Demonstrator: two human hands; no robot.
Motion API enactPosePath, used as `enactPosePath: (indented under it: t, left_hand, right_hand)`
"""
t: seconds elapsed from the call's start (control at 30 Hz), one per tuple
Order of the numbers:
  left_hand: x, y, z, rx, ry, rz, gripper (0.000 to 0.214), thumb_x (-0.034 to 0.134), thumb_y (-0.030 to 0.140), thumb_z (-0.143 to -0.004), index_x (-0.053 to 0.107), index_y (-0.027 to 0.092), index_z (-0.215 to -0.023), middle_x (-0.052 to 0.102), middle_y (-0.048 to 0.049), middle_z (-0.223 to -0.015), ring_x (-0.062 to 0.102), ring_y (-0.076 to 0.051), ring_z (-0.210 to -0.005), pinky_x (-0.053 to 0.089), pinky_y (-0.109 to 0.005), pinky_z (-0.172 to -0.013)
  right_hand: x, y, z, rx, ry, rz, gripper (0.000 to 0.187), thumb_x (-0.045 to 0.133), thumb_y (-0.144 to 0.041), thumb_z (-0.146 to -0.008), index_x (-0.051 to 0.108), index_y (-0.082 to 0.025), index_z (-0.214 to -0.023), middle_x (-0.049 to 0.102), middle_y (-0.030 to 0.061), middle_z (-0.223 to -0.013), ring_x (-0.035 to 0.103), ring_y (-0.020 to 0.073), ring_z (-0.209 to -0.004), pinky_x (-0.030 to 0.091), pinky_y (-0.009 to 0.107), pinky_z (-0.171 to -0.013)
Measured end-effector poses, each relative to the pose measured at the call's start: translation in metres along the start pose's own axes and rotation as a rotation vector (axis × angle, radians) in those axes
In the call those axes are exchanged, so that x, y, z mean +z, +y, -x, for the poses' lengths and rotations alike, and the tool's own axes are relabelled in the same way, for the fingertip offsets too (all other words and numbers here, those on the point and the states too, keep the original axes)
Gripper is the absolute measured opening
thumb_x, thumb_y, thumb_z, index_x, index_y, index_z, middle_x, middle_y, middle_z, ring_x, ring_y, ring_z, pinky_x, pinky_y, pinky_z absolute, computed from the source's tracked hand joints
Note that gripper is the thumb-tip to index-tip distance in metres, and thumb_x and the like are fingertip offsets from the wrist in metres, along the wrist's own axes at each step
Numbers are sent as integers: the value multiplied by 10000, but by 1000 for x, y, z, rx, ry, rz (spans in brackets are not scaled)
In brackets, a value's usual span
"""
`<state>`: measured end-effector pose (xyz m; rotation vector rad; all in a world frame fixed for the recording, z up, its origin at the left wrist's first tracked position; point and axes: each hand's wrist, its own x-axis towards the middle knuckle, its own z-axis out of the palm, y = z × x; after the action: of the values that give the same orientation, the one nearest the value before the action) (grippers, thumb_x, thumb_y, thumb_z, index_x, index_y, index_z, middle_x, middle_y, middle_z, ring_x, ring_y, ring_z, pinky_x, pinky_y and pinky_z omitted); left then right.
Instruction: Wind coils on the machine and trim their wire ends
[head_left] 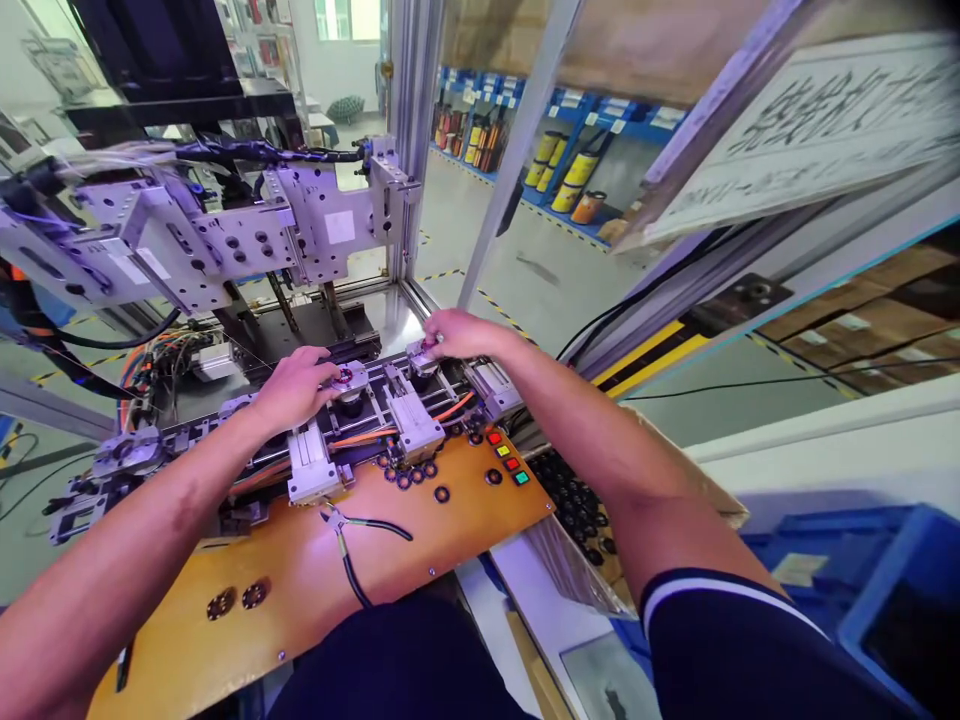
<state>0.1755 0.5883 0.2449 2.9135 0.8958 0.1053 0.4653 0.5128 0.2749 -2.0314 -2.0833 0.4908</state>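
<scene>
My left hand (296, 386) reaches to a metal fixture, its fingers stretched out and apart at the edge of a round seat. A small ring-shaped part (345, 376) with reddish windings sits in that seat. Over a second fixture (424, 360) farther right, my right hand (459, 335) has its fingertips pressed together on a small piece, mostly hidden by the fingers. Between the hands is a silver slide block (414, 425). Several black rings (405, 480) lie on the orange panel (390, 570) just in front of the fixtures.
Diagonal cutters (352, 535) lie opened on the panel, beside lit push buttons (512, 464). Machine plates and cables (247, 235) hang above the left side. A carton of black parts (577, 510) stands right of the panel; blue bins (832, 570) are farther right. Aluminium posts (420, 130) frame the machine.
</scene>
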Motion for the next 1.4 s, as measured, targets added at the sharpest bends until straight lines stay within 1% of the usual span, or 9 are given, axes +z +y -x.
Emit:
enactPosePath:
  t: [0.1, 0.23, 0.47, 0.6, 0.83, 1.03, 1.13, 1.23, 1.4]
  left_hand:
    - [2, 0, -1, -6, -5, -12, 308, 576, 329, -893, 694, 176, -1132, 559, -170, -1382, 489, -354, -1309, 418, -531, -1067]
    - [6, 1, -2, 7, -14, -8, 321, 541, 366, -912, 690, 206, -1147, 562, -133, -1385, 488, -325, -1315, 414, -501, -1075]
    - [4, -2, -12, 51, -66, -21, 354, 507, 379, -900, 695, 203, -1142, 555, -143, -1397, 495, -336, -1302, 418, -500, -1068]
    - [12, -5, -23, 27, -102, -17, 358, 546, 411, -874, 711, 182, -1094, 575, -158, -1370, 496, -342, -1299, 408, -506, -1074]
    - [-12, 22, -29, 7, 14, 69, 407, 510, 475, -909, 693, 112, -920, 611, -162, -1240, 508, -338, -1280, 409, -494, -1081]
    - [-39, 62, 110, 34, 331, 325, 264, 452, 418, -950, 620, 234, -1039, 574, -56, -1268, 574, -247, -1194, 438, -478, -1072]
    - [-2, 56, 226, -134, 292, 422, 228, 520, 384, -891, 648, 426, -1076, 665, 3, -1169, 668, -270, -1072, 570, -471, -920]
    - [55, 47, 326, -271, 337, 337, 180, 564, 386, -877, 723, 382, -961, 761, -10, -974, 755, -266, -873, 652, -370, -692]
    - [128, 49, 389, -469, 323, 176, 251, 559, 407, -911, 733, 234, -857, 768, -72, -866, 755, -257, -779, 641, -376, -704]
  right_hand:
    - [8, -33, 32, -193, 61, -40, 57, 665, -163, -870, 716, -141, -886, 670, 68, -1096, 613, 194, -1053, 465, 366, -1002]
    - [92, -107, 100, -717, -22, -152, 151, 589, -126, -899, 712, -214, -887, 690, 0, -971, 614, 119, -922, 498, 248, -883]
    - [231, -188, 134, -698, 11, -116, 121, 669, -114, -830, 647, -205, -753, 674, 7, -815, 607, 143, -788, 516, 267, -721]
    - [242, -155, 147, -542, 173, -123, 54, 614, -232, -919, 665, -222, -904, 688, 33, -959, 618, 165, -920, 525, 313, -818]
    - [228, 12, 197, 183, 513, -48, 165, 530, -196, -978, 636, -122, -1080, 647, 121, -1097, 623, 222, -997, 540, 437, -877]
    - [242, 49, 200, 367, 491, -61, 223, 600, -329, -966, 633, -145, -1087, 655, 60, -1093, 648, 176, -953, 565, 380, -848]
    - [233, 33, 199, 322, 503, -120, 160, 594, -269, -955, 671, -129, -966, 675, 82, -985, 658, 188, -899, 565, 392, -839]
    - [204, -2, 193, 150, 526, -220, 173, 555, -214, -936, 707, -153, -879, 685, 127, -916, 672, 233, -863, 577, 414, -813]
    - [140, -111, 129, -354, 434, -381, 145, 585, -292, -945, 710, -227, -981, 693, 64, -1086, 663, 185, -1018, 549, 332, -929]
